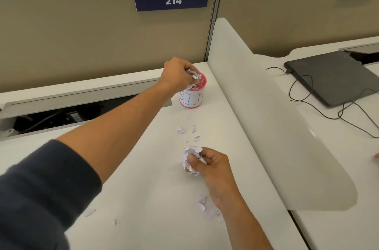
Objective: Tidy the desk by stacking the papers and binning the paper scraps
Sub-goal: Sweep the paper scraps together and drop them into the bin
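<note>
A small red-rimmed cup labelled BIN (191, 98) stands near the back of the white desk (147, 167), with paper scraps inside it. My left hand (177, 75) hovers right over its mouth, fingers closed on a bunch of paper scraps (192, 74). My right hand (207, 164) rests lower on the desk, clenched around a crumpled wad of paper scraps (191, 159). Loose scraps (181, 130) lie between the bin and my right hand. More loose scraps (203, 203) lie by my right wrist, and a few bits (90, 213) sit at the lower left.
A white curved divider (256, 106) runs along the desk's right side. Beyond it a closed dark laptop (330, 77) with a black cable (307, 104) sits on the neighbouring desk. A beige partition (102, 34) with a 214 sign backs the desk. An open cable tray (61, 114) gapes at the left.
</note>
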